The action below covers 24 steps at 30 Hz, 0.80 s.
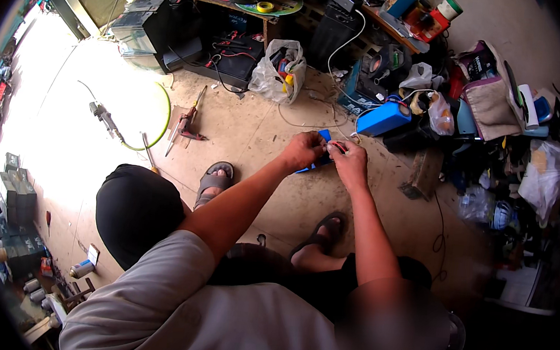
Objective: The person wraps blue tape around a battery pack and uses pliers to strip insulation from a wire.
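Centrally, the left hand [301, 150] and the right hand [349, 162] meet above the concrete floor [263, 134], both closed on a small blue block [322, 147] held between them; the left grip is clamped on its near end, and the right fingers [337, 148] pinch at its top, where a red bit shows, too small to tell apart. Just beyond the hands a larger blue pack [383, 118] lies on the floor with white wires [310, 121] near it. A white plastic bag [278, 69] stands farther back, a screwdriver [182, 124] and a green hose [159, 123] lie to the left, and two sandalled feet [214, 180] rest below the forearms.
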Each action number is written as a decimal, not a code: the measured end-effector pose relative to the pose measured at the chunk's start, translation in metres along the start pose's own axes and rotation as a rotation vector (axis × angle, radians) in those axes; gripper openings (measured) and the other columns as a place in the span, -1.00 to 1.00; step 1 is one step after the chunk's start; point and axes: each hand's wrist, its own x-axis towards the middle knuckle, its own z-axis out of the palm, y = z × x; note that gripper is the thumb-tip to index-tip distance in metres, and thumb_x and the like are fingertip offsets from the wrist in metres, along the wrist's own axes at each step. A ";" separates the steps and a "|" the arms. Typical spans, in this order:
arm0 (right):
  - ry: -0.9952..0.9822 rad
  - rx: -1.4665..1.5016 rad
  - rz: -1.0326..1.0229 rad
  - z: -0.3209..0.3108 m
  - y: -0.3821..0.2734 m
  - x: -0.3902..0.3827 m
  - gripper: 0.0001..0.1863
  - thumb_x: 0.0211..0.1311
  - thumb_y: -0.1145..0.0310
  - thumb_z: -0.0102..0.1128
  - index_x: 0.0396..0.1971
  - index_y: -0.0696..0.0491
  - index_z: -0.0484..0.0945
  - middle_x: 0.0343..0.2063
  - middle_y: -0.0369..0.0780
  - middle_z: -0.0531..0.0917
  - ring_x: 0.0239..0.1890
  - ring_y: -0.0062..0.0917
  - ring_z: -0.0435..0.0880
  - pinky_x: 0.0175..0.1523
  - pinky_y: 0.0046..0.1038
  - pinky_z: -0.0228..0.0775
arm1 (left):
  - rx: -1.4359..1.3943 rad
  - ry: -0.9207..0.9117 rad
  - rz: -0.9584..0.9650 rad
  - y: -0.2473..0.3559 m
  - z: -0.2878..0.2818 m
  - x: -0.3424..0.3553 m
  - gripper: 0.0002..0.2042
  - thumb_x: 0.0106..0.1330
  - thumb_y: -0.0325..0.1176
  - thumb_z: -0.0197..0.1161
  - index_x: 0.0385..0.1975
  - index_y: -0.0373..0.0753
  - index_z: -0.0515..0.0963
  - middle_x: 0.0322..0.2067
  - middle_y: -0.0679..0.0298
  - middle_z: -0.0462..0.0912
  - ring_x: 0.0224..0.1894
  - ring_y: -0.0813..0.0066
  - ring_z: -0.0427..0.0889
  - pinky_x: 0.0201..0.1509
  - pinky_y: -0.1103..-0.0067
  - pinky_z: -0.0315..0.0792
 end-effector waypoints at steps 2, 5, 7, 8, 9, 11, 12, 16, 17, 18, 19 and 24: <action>-0.007 0.012 -0.006 0.000 0.000 0.000 -0.79 0.28 0.36 0.36 -0.27 0.22 0.71 -0.49 -0.27 0.72 -0.43 -0.66 0.63 -0.26 -0.54 0.46 | -0.027 -0.008 0.024 0.001 0.001 0.000 -0.90 0.36 -0.38 0.31 -0.23 -0.24 0.61 -0.41 0.33 0.68 -0.53 0.58 0.63 -0.47 0.62 0.47; -0.014 0.005 -0.002 -0.002 -0.002 -0.001 -0.80 0.28 0.37 0.35 -0.26 0.22 0.71 -0.48 -0.27 0.72 -0.43 -0.66 0.64 -0.26 -0.54 0.47 | -0.179 -0.083 -0.033 0.002 -0.003 -0.001 -0.89 0.37 -0.42 0.30 -0.18 -0.26 0.62 -0.37 0.34 0.69 -0.47 0.58 0.65 -0.41 0.63 0.50; -0.015 -0.042 -0.003 -0.004 -0.005 -0.001 -0.79 0.28 0.37 0.35 -0.25 0.23 0.71 -0.48 -0.27 0.73 -0.43 -0.65 0.65 -0.26 -0.54 0.48 | -0.446 -0.145 -0.075 -0.009 -0.012 0.006 -0.85 0.37 -0.45 0.30 -0.11 -0.28 0.63 -0.33 0.33 0.71 -0.42 0.57 0.66 -0.34 0.63 0.53; -0.012 -0.028 -0.002 -0.004 -0.003 -0.002 -0.79 0.27 0.37 0.36 -0.25 0.23 0.71 -0.48 -0.27 0.73 -0.43 -0.65 0.65 -0.27 -0.53 0.48 | -0.579 -0.178 -0.098 -0.010 -0.014 0.007 -0.83 0.38 -0.47 0.30 -0.08 -0.30 0.64 -0.31 0.33 0.72 -0.40 0.57 0.67 -0.30 0.62 0.55; -0.009 -0.014 -0.002 -0.003 -0.001 -0.001 -0.79 0.27 0.37 0.36 -0.25 0.23 0.71 -0.48 -0.26 0.73 -0.44 -0.65 0.65 -0.27 -0.53 0.47 | -0.580 -0.153 -0.091 -0.011 -0.015 0.008 -0.81 0.38 -0.48 0.31 -0.06 -0.31 0.64 -0.29 0.31 0.73 -0.38 0.56 0.67 -0.27 0.62 0.56; -0.004 -0.012 0.002 -0.004 -0.001 -0.001 -0.78 0.26 0.36 0.36 -0.25 0.22 0.71 -0.49 -0.24 0.73 -0.45 -0.61 0.65 -0.28 -0.51 0.48 | -0.583 -0.099 -0.080 -0.012 -0.017 0.011 -0.77 0.37 -0.50 0.31 0.00 -0.33 0.64 -0.25 0.29 0.74 -0.34 0.54 0.68 -0.19 0.61 0.59; -0.002 -0.023 0.006 -0.005 -0.002 -0.001 -0.78 0.24 0.36 0.37 -0.25 0.22 0.72 -0.50 -0.21 0.73 -0.45 -0.58 0.66 -0.28 -0.48 0.49 | -0.583 -0.088 -0.074 -0.012 -0.017 0.011 -0.76 0.36 -0.50 0.34 0.00 -0.32 0.64 -0.23 0.26 0.75 -0.34 0.52 0.68 -0.16 0.58 0.61; 0.004 -0.021 0.016 -0.004 -0.003 -0.002 -0.77 0.23 0.35 0.37 -0.26 0.21 0.72 -0.52 -0.19 0.73 -0.47 -0.56 0.67 -0.29 -0.47 0.50 | -0.616 -0.058 -0.110 -0.012 -0.014 0.009 -0.80 0.35 -0.49 0.37 -0.06 -0.32 0.65 -0.25 0.26 0.75 -0.35 0.50 0.69 -0.15 0.57 0.62; 0.001 -0.022 0.017 -0.003 -0.004 -0.001 -0.77 0.23 0.35 0.37 -0.26 0.22 0.72 -0.52 -0.19 0.73 -0.47 -0.56 0.67 -0.29 -0.47 0.50 | -0.606 -0.057 -0.119 -0.013 -0.014 0.009 -0.81 0.34 -0.49 0.37 -0.08 -0.32 0.66 -0.25 0.26 0.75 -0.35 0.49 0.69 -0.15 0.56 0.63; -0.003 -0.023 0.018 -0.003 -0.006 -0.002 -0.77 0.23 0.35 0.37 -0.26 0.22 0.72 -0.52 -0.19 0.73 -0.47 -0.56 0.67 -0.30 -0.47 0.49 | -0.596 -0.055 -0.128 -0.014 -0.014 0.008 -0.82 0.34 -0.48 0.38 -0.10 -0.32 0.66 -0.26 0.26 0.74 -0.35 0.48 0.69 -0.14 0.56 0.63; -0.007 -0.024 0.018 -0.003 -0.007 -0.002 -0.77 0.23 0.35 0.37 -0.26 0.22 0.72 -0.52 -0.19 0.73 -0.47 -0.56 0.67 -0.30 -0.47 0.49 | -0.558 -0.044 -0.102 -0.015 -0.015 0.009 -0.84 0.35 -0.45 0.38 -0.13 -0.32 0.66 -0.28 0.26 0.74 -0.37 0.49 0.69 -0.17 0.56 0.62; 0.017 0.016 0.031 -0.003 -0.007 -0.004 -0.76 0.24 0.36 0.37 -0.26 0.24 0.71 -0.50 -0.19 0.74 -0.47 -0.56 0.68 -0.28 -0.48 0.51 | -0.438 0.130 -0.007 0.004 -0.021 0.009 -0.79 0.42 -0.26 0.35 -0.26 -0.31 0.65 -0.38 0.27 0.74 -0.45 0.52 0.69 -0.36 0.60 0.51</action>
